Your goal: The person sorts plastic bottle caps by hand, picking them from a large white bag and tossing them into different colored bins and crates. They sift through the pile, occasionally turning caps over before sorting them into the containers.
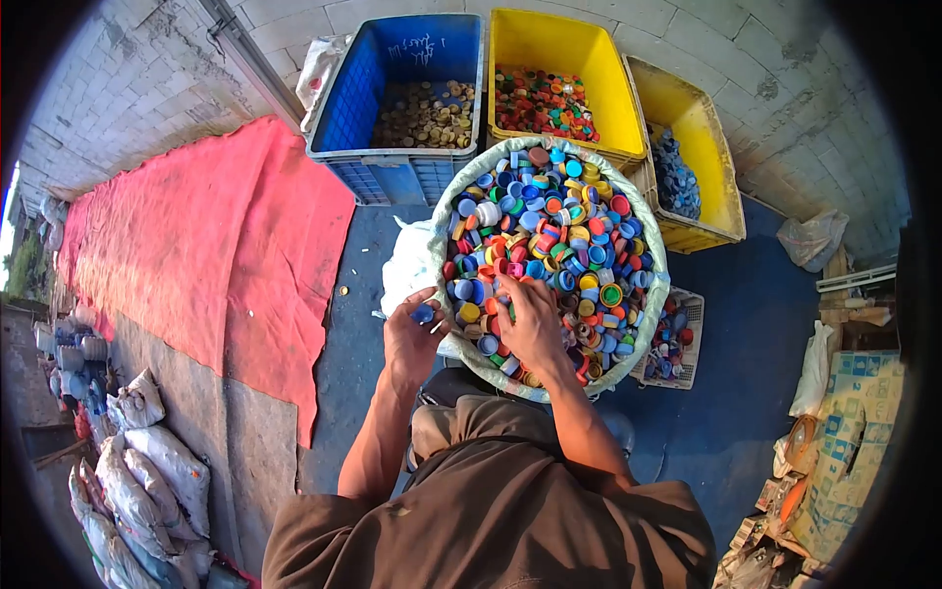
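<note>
In front of me stands a round container lined with a pale sack (pixel 655 304), heaped with bottle caps (pixel 589 255) in blue, red, yellow, green and white. My left hand (pixel 410 339) is at the container's left rim, its fingers curled around a blue bottle cap (pixel 423 314). Over the front left part of the heap, my right hand (pixel 530 324) reaches down with bent fingers. Its fingertips are among the caps, by a red cap (pixel 507 267); whether they grip one is hard to make out.
Behind the heap stand a blue crate (pixel 339 108) with yellowish caps, a yellow crate (pixel 618 98) with red and orange caps, and another yellow crate (pixel 721 187) with blue pieces. A white basket (pixel 695 339) of caps sits right. Red cloth (pixel 216 226) and full sacks (pixel 167 471) lie left.
</note>
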Available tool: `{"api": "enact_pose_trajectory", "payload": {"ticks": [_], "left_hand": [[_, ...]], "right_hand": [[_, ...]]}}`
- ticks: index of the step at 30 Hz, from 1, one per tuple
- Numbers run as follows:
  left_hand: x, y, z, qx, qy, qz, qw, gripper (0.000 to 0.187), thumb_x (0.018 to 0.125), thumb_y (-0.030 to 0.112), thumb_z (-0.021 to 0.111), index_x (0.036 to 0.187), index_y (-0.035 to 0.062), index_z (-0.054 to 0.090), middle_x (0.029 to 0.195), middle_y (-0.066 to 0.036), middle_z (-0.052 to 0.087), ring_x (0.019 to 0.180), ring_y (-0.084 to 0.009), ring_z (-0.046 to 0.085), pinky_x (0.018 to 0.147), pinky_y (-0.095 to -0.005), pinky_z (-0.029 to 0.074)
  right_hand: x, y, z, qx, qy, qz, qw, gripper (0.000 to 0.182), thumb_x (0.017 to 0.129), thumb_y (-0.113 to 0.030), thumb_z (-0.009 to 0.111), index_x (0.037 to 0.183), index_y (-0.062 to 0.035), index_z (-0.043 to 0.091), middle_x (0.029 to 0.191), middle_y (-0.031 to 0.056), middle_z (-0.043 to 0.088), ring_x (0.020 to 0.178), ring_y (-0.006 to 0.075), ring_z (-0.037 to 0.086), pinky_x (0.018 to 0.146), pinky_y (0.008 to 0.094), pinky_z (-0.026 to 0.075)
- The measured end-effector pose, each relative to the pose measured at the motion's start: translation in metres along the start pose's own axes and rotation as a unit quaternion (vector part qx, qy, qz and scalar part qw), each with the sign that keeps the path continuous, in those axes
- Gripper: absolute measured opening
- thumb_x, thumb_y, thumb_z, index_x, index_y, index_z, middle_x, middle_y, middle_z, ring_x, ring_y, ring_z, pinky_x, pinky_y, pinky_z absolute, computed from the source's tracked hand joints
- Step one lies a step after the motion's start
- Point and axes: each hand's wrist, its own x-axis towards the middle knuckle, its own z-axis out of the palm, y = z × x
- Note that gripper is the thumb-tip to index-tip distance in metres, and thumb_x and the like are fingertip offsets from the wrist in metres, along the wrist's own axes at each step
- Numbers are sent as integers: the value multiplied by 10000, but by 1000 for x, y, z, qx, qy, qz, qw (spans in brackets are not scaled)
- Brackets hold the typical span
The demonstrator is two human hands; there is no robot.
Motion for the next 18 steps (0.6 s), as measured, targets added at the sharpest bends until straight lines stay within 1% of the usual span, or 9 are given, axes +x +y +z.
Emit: {"api": "enact_pose_trajectory", "payload": {"ticks": [1,3,7,10,11,14,17,18], "left_hand": [[0,-3,-8,-16,1,-7,1000,328,913,248,493,1115,-2,555,874,-48,559,803,-167,549,737,-317,492],[-6,-4,-15,-43,-2,-12,999,276,926,234,481,1065,8,555,874,-44,561,794,-165,558,728,-309,507],[-7,-10,-26,-41,22,-14,999,227,938,196,490,1060,16,554,876,-36,561,778,-152,560,713,-299,516],[-11,-11,-28,-26,37,-17,999,226,909,181,527,1067,28,577,866,-27,580,790,-144,565,732,-313,501],[-13,-11,-27,-28,43,-13,999,233,892,156,536,1078,22,577,865,-29,577,784,-143,559,729,-313,499],[-11,-15,-30,-11,38,-1,999,227,883,142,532,1070,22,574,863,-28,571,776,-138,550,723,-312,499],[-11,-17,-32,-15,26,15,999,200,870,111,541,1047,26,579,870,-33,575,781,-140,544,722,-309,488],[-10,-19,-30,40,34,34,998,181,866,112,560,1025,27,584,859,-28,577,758,-142,542,711,-308,484]], "right_hand": [[7,0,9,12,-16,-3,1000,440,797,-88,691,1216,-59,560,984,77,656,952,271,561,870,412,433],[19,-2,23,-2,-47,-2,999,467,791,-114,708,1230,-63,555,1007,85,661,983,279,557,887,432,419],[35,-8,35,-46,-117,25,992,512,787,-191,736,1244,-65,544,1051,99,666,1044,290,540,909,470,397],[44,-17,34,-75,-177,58,980,539,781,-240,750,1249,-72,541,1076,97,669,1080,298,529,911,497,386],[44,-15,38,-78,-175,62,980,542,779,-254,756,1246,-79,542,1088,89,671,1087,306,528,910,499,385],[49,-19,36,-71,-195,69,976,539,781,-252,755,1247,-79,544,1089,86,675,1087,308,527,909,493,381],[49,-16,37,-85,-202,53,974,549,783,-246,753,1259,-77,540,1070,82,684,1078,298,536,905,488,375],[48,-13,39,-77,-188,42,978,545,773,-231,761,1256,-87,554,1045,69,688,1061,283,546,903,467,378]]}}
